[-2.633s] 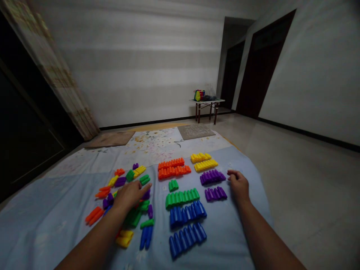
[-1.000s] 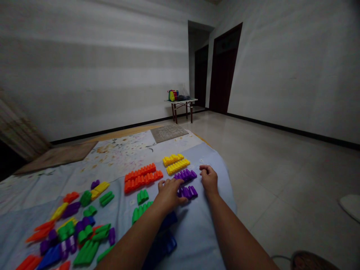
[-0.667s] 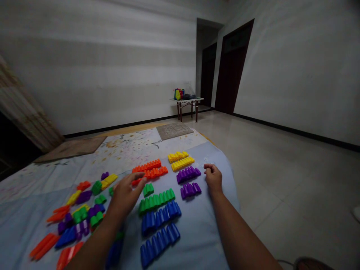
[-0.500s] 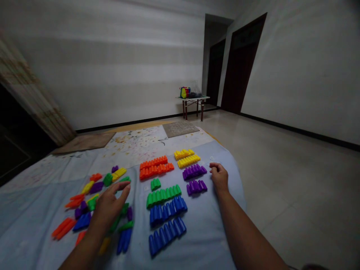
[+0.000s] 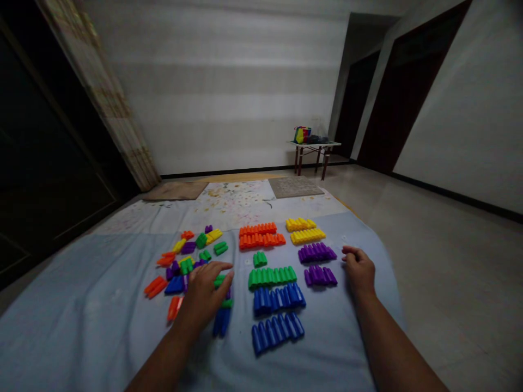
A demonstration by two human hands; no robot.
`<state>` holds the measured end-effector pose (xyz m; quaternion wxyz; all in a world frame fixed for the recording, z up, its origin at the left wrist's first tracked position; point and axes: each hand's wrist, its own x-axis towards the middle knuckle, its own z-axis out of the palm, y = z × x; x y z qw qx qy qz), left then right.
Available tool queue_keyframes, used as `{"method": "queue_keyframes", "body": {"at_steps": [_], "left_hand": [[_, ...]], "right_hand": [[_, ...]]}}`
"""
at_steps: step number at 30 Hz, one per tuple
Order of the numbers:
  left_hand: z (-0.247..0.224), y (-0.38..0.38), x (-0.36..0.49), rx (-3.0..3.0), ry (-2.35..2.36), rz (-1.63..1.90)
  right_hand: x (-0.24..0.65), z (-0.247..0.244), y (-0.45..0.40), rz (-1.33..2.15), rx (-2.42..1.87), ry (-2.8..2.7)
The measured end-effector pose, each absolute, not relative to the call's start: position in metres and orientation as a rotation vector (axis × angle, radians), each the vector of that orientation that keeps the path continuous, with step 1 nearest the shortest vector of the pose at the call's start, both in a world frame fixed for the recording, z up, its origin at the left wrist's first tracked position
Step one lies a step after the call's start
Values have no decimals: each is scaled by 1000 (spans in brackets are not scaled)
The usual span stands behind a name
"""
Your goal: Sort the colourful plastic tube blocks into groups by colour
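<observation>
left hand [image 5: 207, 289] was spread over loose coloured pieces [image 5: 175, 285] at left, right hand [image 5: 359, 270] lay half curled beside purple pieces [image 5: 317, 252] at right, its grip unclear, green pieces [image 5: 272, 277] sat between, on blue cloth [image 5: 330, 343]

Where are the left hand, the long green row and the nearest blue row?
Left hand [image 5: 204, 287]: head view, back of the hand.
Long green row [image 5: 272, 277]: head view, middle pieces.
Nearest blue row [image 5: 278, 331]: head view, middle pieces.
</observation>
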<state>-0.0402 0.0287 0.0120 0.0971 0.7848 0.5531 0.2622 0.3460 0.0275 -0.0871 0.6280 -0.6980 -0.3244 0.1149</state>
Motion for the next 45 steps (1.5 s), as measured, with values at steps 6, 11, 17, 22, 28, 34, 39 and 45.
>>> {"method": "queue_keyframes", "body": {"at_steps": [6,11,17,22,28,34,39,45], "left_hand": [[-11,37,-104,2114,1817,758],[-23,22,-105,2149,1795,654],[-27,9,-87,2224,1762,687],[-28,21,-111,2066,2059,856],[-31,42,-153,1905,2234,614],[-41,59,-166,1754,2168,610],[-41,58,-171,1738,2146,641],[-34,53,-178,1759,2057,598]], "right_hand": [[344,-83,26,275,-1662,-749],[340,-76,22,275,-1699,-744],[340,-74,19,298,-1735,-744],[344,-77,19,276,-1747,-773],[344,-80,21,271,-1709,-787],[345,-81,24,254,-1678,-765],[346,-84,27,226,-1611,-764],[345,-83,29,247,-1598,-749]]}}
